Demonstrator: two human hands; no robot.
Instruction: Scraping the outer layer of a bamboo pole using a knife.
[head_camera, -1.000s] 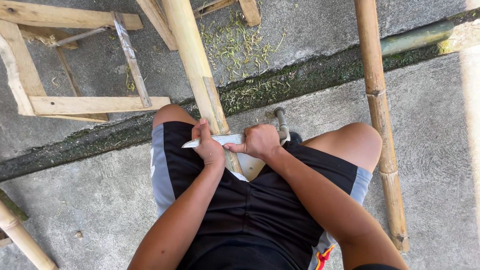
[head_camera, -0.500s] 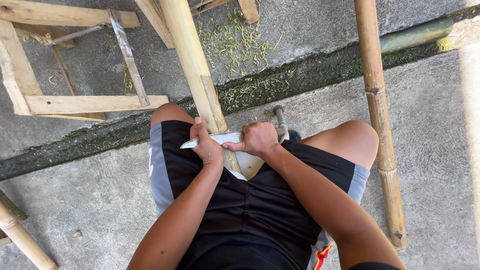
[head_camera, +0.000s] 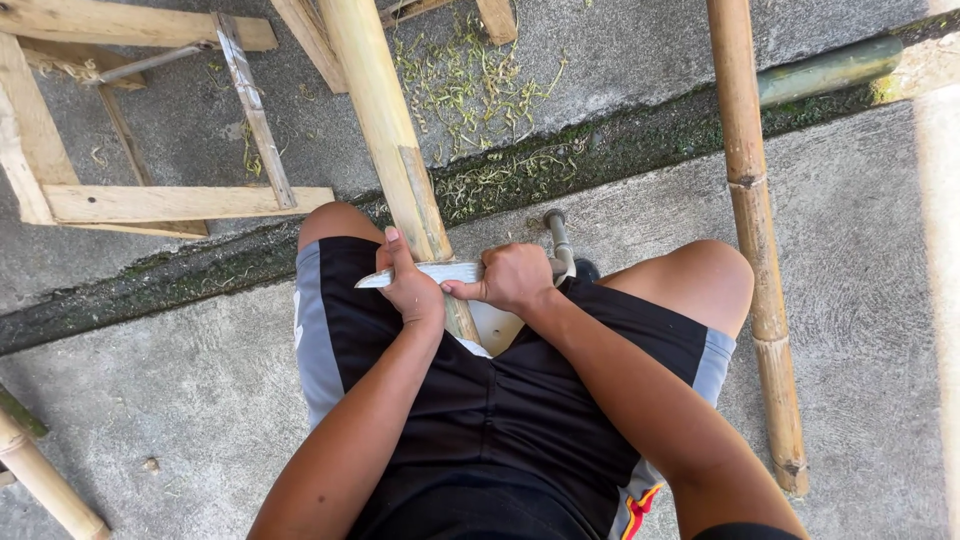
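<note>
I sit with a thick bamboo pole (head_camera: 385, 130) running from between my knees up and away. A long knife blade (head_camera: 440, 272) lies flat across the pole near its lower end. My right hand (head_camera: 515, 278) is closed around the knife's handle end. My left hand (head_camera: 410, 285) presses on the blade, thumb raised against the bamboo, with the blade tip sticking out to its left. A pale stool seat (head_camera: 497, 325) shows between my thighs.
A second bamboo pole (head_camera: 752, 220) lies along the concrete to my right. A wooden frame of pale slats (head_camera: 150, 200) stands at upper left. Green shavings (head_camera: 470, 80) litter the ground ahead. Another bamboo end (head_camera: 40, 475) lies at lower left.
The hands and the knife have stayed at nearly the same spot on the pole; only a slight shift of the view.
</note>
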